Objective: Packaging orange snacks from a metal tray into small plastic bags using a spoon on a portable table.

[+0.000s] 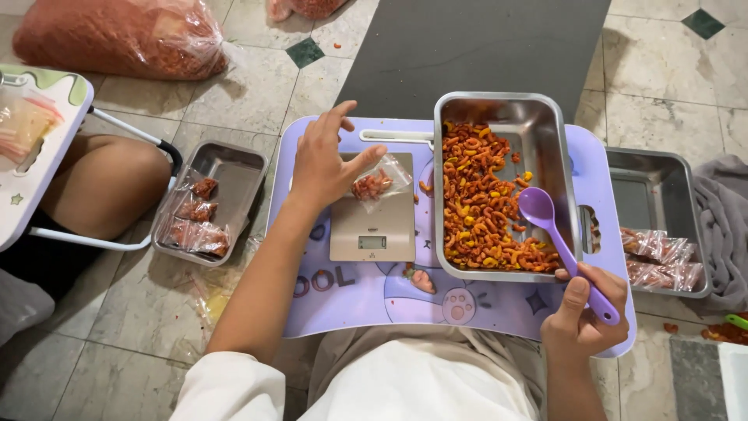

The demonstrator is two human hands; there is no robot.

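- the small clear bag with a few orange-red snack pieces sits on the grey kitchen scale, which lies on the lilac lap table.
- the left hand pinches the bag's upper edge between thumb and a bent finger; the other fingers lift away, loosely spread. the palm hides part of the bag's mouth.
- the right hand grips the handle of a purple spoon, fingers curled round it and thumb laid along the top; the bowl hangs over the steel tray of orange and yellow curled snacks, and seems empty.
- the scale's display is too small to tell.
- left on the floor, a shallow metal tray holds filled bags; on the right, another metal tray holds more, partly hidden by the table's edge.
- a large plastic sack of red snacks is cut off at the top, and another person's knee shows under a white table.
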